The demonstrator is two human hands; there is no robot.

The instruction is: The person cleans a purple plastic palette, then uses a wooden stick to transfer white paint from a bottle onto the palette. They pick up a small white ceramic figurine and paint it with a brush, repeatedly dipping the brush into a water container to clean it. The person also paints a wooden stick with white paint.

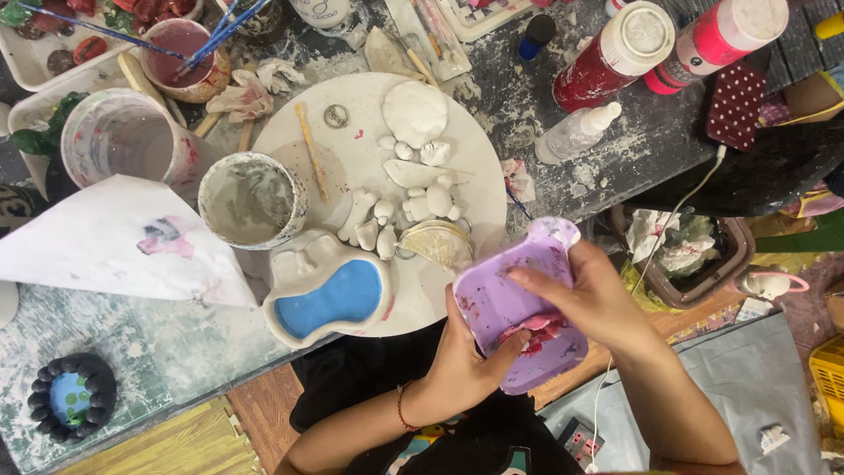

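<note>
— While the head camera looks straight down, what do the hands hold?

— Both are on a lilac silicone mould (514, 299), held just off the near edge of the table, above the person's dark lap. The left hand (462, 365) grips it from below, thumb hooked over the near rim. The right hand (593, 303) closes on the right side, fingers (536, 281) lying across the mould's face.

— Anything inside it?

— A pink and white wad (538, 332), pressed into the lower part between the two thumbs. Whether it is cloth or paper I cannot tell.

— And what lies next to it?

— A round white work board (352, 114), just left of the mould. On it are small white plaster casts (413, 207), a flat white disc (414, 112), a wooden stick (309, 149) and a metal ring (336, 115). A white mould filled with blue (330, 297) sits at the board's near edge, and a plaster-smeared cup (252, 200) stands at its left.

— Further out?

— A sheet of white paper with a pink smear (123, 242) at left, behind it a clear stained tub (127, 136). A cup of pinkish water with brushes (185, 54) is at top left. A red paint bottle (611, 57) and a pink paint bottle (712, 40) lie at top right, a small clear squeeze bottle (576, 132) beneath them. A dark ring-shaped piece with a blue centre (72, 398) rests at lower left, well apart from the hands.
</note>
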